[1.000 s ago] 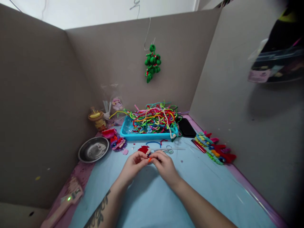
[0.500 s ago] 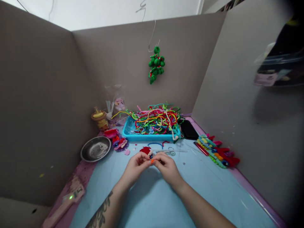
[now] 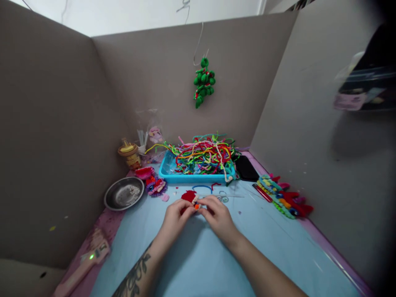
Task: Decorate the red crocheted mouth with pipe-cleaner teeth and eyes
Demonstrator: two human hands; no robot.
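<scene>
My left hand (image 3: 177, 215) and my right hand (image 3: 219, 216) meet over the middle of the blue cloth, fingertips pinched close together. Between them is a small red pipe-cleaner piece (image 3: 188, 196) with cream edging and an orange bit (image 3: 197, 207) at its near end. The left fingers grip the near left side of it, and the right fingers press on its right side. Both hands partly cover it. Just beyond the right hand lie a pair of scissors (image 3: 223, 199) and a thin rod (image 3: 236, 196).
Behind stands a blue tray (image 3: 198, 179) heaped with colourful pipe cleaners (image 3: 204, 154). To the left are a metal bowl (image 3: 123, 194), a fuzzy craft piece (image 3: 156, 186) and a pink glue gun (image 3: 83, 268). A black phone (image 3: 246, 168) and finished-looking fuzzy pieces (image 3: 283, 198) lie right.
The orange bit, earlier pinched between the fingertips, now sits against the red piece. More of the red piece shows, and the view has shifted slightly.
</scene>
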